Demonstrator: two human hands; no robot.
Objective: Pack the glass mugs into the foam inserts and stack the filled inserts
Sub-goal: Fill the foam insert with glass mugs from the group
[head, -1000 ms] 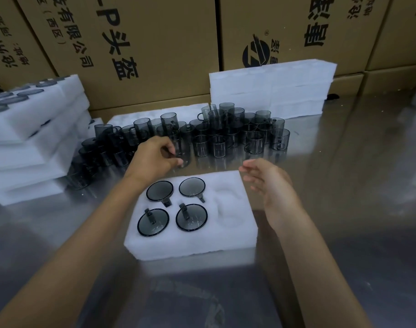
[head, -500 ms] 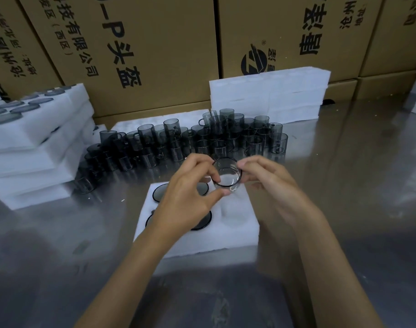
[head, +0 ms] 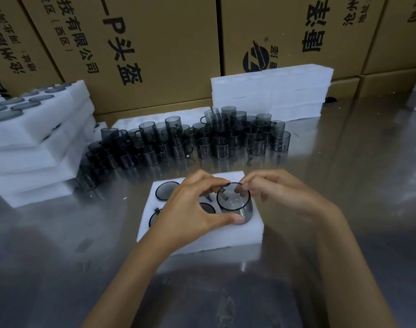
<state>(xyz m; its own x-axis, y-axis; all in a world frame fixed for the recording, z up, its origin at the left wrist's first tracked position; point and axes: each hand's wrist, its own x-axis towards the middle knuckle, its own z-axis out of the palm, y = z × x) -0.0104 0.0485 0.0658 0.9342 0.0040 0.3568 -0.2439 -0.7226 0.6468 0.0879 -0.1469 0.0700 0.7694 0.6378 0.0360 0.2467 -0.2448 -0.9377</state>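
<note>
Steel tabletop [head: 344, 209] ran bare and reflective under both forearms, and on it, directly in front of the person, lay the white foam insert [head: 202, 237], placed close so both hands could work over it. The left hand [head: 192, 209] curled round a smoky glass mug [head: 234, 202], thumb low against its wall and fingers on the far rim, while the right hand [head: 280, 192] pinched the rim from the other side; this two-sided hold probably kept the mug upright and square over the pocket at the insert's right end, into which it appeared to be going down. Other pockets to the left already held mugs, seen only as dark round rims [head: 166, 190] partly hidden by the left hand. Beyond the insert stood the crowd of loose mugs [head: 202, 140], within easy reach as the supply. To the left rose a stack of filled inserts [head: 31, 147], likely the finished pile, and farther back sat empty foam blocks [head: 273, 91] against the printed cardboard boxes [head: 131, 43].
</note>
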